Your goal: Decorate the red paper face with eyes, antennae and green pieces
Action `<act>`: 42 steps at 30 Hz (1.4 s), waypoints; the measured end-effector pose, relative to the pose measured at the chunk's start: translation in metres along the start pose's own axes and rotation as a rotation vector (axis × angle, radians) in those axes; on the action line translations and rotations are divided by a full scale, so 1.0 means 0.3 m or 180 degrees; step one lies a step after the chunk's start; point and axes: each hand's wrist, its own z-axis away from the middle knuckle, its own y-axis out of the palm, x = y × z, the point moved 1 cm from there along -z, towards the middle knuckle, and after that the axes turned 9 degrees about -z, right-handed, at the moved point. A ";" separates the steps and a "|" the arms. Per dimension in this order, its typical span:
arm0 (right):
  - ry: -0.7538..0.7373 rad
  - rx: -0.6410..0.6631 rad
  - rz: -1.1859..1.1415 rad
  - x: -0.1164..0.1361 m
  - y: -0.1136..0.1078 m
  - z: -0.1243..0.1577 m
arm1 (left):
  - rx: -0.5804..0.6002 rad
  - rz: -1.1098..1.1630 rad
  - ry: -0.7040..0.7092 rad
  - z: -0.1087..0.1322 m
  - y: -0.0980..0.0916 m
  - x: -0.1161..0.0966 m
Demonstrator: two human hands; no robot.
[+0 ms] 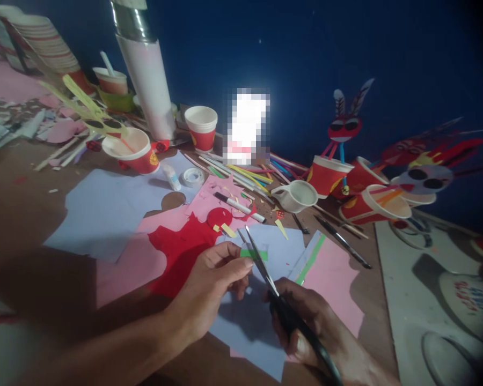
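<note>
My left hand point(215, 281) pinches a small green strip of paper point(261, 254) between thumb and fingers. In my right hand point(317, 316) are black-handled scissors point(268, 276), my fingers wrapped round the grips. Their blades are slightly parted and cross the green strip close to my left thumb. Beneath both hands lies a pale blue paper sheet point(245, 316). A cut red paper sheet point(181, 244) is beside my left hand, overlapping a pink sheet point(124, 268). Several small yellow paper scraps point(228, 230) lie just beyond the scissor tips.
Decorated red paper cups point(328, 177) with bug-like paper heads stand at the right; another cup point(126, 150) is at the left. A white mug point(295, 197), a marker point(239, 207), a glue bottle point(171, 177) and coloured sticks point(237, 177) lie beyond my hands. A tall flask point(147, 86) stands behind.
</note>
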 end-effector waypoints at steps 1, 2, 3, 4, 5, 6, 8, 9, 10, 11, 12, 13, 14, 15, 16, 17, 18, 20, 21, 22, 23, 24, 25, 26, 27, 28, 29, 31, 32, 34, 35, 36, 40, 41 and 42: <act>0.0019 -0.0007 -0.0045 -0.002 0.001 0.002 | 0.0031 -0.0015 -0.0007 0.000 -0.001 -0.003; 0.0038 -0.0015 -0.0086 -0.004 0.002 0.004 | 0.0059 -0.0026 -0.0013 0.001 -0.001 -0.005; 0.0032 -0.0026 -0.0118 -0.005 0.002 0.006 | 0.0082 -0.0039 -0.0013 0.002 -0.002 -0.006; 0.0025 -0.0033 -0.0144 -0.006 0.003 0.008 | 0.0103 -0.0052 0.0002 0.003 -0.004 -0.006; 0.0019 -0.0037 -0.0161 -0.006 0.003 0.010 | 0.0111 -0.0064 0.0023 0.004 -0.006 -0.006; 0.0010 -0.0035 -0.0179 -0.005 0.003 0.011 | 0.0110 -0.0074 0.0043 0.005 -0.008 -0.007; 0.0002 -0.0028 -0.0176 -0.006 0.001 0.013 | 0.0100 -0.0086 0.0089 0.006 -0.012 -0.008; -0.0001 -0.0040 -0.0145 -0.007 0.000 0.014 | 0.0110 -0.0097 0.0111 0.006 -0.014 -0.010; 0.0001 -0.0055 -0.0099 -0.009 -0.002 0.015 | 0.0126 -0.0100 0.0128 0.005 -0.015 -0.012; -0.0002 -0.0070 -0.0043 -0.012 -0.004 0.016 | 0.0147 -0.0097 0.0141 0.003 -0.015 -0.014; 0.0011 -0.0079 0.0010 -0.016 -0.005 0.017 | 0.0162 -0.0088 0.0150 0.001 -0.015 -0.016; 0.0027 -0.0084 0.0056 -0.020 -0.007 0.019 | 0.0162 -0.0074 0.0147 -0.001 -0.013 -0.017; 0.0048 -0.0084 0.0084 -0.024 -0.008 0.020 | 0.0145 -0.0051 0.0135 -0.004 -0.012 -0.017; 0.0063 -0.0081 0.0103 -0.026 -0.009 0.022 | 0.0116 -0.0008 0.0114 -0.007 -0.010 -0.017; 0.0063 -0.0077 0.0112 -0.026 -0.011 0.024 | 0.0087 0.0046 0.0085 -0.009 -0.008 -0.016; 0.0055 -0.0081 0.0108 -0.023 -0.013 0.025 | 0.0056 0.0100 0.0052 -0.011 -0.007 -0.016; 0.0039 -0.0080 0.0095 -0.018 -0.015 0.028 | 0.0022 0.0134 0.0036 -0.011 -0.008 -0.018; -0.0046 -0.0083 0.0061 0.001 -0.023 0.033 | -0.0017 -0.0043 0.0106 -0.001 -0.016 -0.031; -0.0133 -0.0110 0.0066 0.012 -0.028 0.035 | -0.0025 -0.0330 0.0189 0.009 -0.025 -0.044; -0.0235 -0.0150 0.0089 0.024 -0.033 0.038 | -0.0034 -0.0740 0.0333 0.022 -0.036 -0.061; -0.0343 -0.0198 0.0130 0.035 -0.038 0.041 | -0.0043 -0.1269 0.0491 0.036 -0.049 -0.080; -0.0432 -0.0250 0.0173 0.044 -0.042 0.042 | -0.0077 -0.1855 0.0661 0.050 -0.063 -0.100; -0.0501 -0.0287 0.0198 0.050 -0.045 0.042 | -0.0152 -0.2385 0.0939 0.060 -0.076 -0.120; -0.0540 -0.0306 0.0200 0.052 -0.046 0.042 | -0.0197 -0.2834 0.1171 0.065 -0.088 -0.136; -0.0553 -0.0301 0.0184 0.052 -0.046 0.040 | -0.0218 -0.3237 0.1326 0.062 -0.098 -0.146; -0.0554 -0.0286 0.0148 0.049 -0.044 0.038 | -0.0173 -0.3615 0.1354 0.053 -0.105 -0.149; -0.0539 -0.0263 0.0095 0.044 -0.042 0.036 | -0.0150 -0.3959 0.1387 0.037 -0.110 -0.147; -0.0468 -0.0200 -0.0021 0.032 -0.038 0.034 | -0.0056 -0.4653 0.1405 -0.005 -0.110 -0.129; -0.0428 -0.0172 -0.0072 0.027 -0.036 0.035 | 0.0097 -0.4997 0.1348 -0.026 -0.106 -0.115; -0.0402 -0.0143 -0.0135 0.021 -0.032 0.037 | 0.0189 -0.5546 0.1190 -0.061 -0.097 -0.092; -0.0410 -0.0147 -0.0148 0.020 -0.031 0.039 | 0.0191 -0.5726 0.1109 -0.072 -0.092 -0.084; -0.0424 -0.0145 -0.0161 0.021 -0.030 0.040 | 0.0160 -0.5840 0.1052 -0.079 -0.087 -0.079; -0.0380 -0.0162 -0.0258 0.027 -0.022 0.033 | 0.0179 -0.5941 0.0980 -0.084 -0.071 -0.083; -0.0379 -0.0171 -0.0260 0.027 -0.020 0.030 | 0.0187 -0.5948 0.0968 -0.083 -0.068 -0.086; -0.0394 -0.0169 -0.0255 0.028 -0.018 0.026 | 0.0193 -0.5952 0.0959 -0.082 -0.066 -0.089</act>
